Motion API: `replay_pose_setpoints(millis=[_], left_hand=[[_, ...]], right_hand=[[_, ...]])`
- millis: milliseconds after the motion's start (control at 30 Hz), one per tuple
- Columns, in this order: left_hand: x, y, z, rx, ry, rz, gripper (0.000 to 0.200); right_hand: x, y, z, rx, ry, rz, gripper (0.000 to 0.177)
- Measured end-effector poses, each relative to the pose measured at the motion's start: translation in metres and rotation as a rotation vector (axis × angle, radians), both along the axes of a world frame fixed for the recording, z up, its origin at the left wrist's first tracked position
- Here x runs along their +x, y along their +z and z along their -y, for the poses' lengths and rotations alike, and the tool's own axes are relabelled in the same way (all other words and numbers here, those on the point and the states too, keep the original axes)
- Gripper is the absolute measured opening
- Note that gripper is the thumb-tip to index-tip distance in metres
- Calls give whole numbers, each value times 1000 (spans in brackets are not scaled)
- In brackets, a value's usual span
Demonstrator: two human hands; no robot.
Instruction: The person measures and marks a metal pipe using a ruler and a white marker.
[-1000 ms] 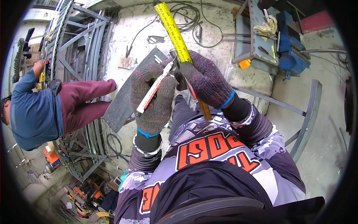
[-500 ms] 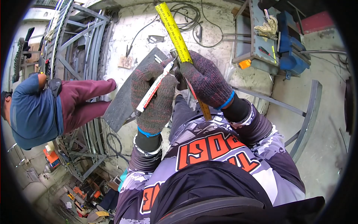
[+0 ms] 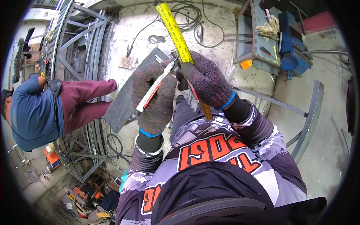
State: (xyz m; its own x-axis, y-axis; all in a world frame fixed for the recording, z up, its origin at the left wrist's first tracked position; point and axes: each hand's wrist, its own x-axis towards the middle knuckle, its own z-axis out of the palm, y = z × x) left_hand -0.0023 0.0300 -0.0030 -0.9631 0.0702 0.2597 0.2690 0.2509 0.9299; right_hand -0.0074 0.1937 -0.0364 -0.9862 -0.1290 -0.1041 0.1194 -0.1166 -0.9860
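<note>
My left hand [image 3: 155, 97], in a dark knitted glove with a blue cuff, is closed around a white marker [image 3: 153, 90]. Its tip points up towards a small metal piece [image 3: 174, 53] between the hands. My right hand [image 3: 210, 80], gloved alike, grips the yellow tape measure [image 3: 174, 32]; the blade extends upward past the fingers, and a lower stretch shows below the hand near my shirt. The marker tip is close to the tape's edge; whether they touch is unclear. My fingertips partly hide the metal piece.
A dark plate [image 3: 131, 88] lies left of my hands. A person [image 3: 35, 110] in a blue shirt stands by metal frames [image 3: 84, 37] at left. Cables [image 3: 187, 17] lie ahead. A bench [image 3: 258, 48] with a blue vise [image 3: 294, 47] and a steel frame [image 3: 309, 116] are right.
The marker's rear end and my left hand have shifted very slightly. The person at left has moved a little. My right hand and the tape look unchanged.
</note>
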Motion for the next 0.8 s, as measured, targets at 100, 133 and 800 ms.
replay_pose_setpoints(millis=[100,133,800], left_hand=[[0,-1,0,81,-11,38,27],[0,0,0,81,-12,39,27],[5,-1,1,-40,-53,-80,29]], right_hand=[[0,1,-1,58,-13,-90,29],[0,4,-2,27,-2,-37,28],[2,0,0,91,-41,-83,32]])
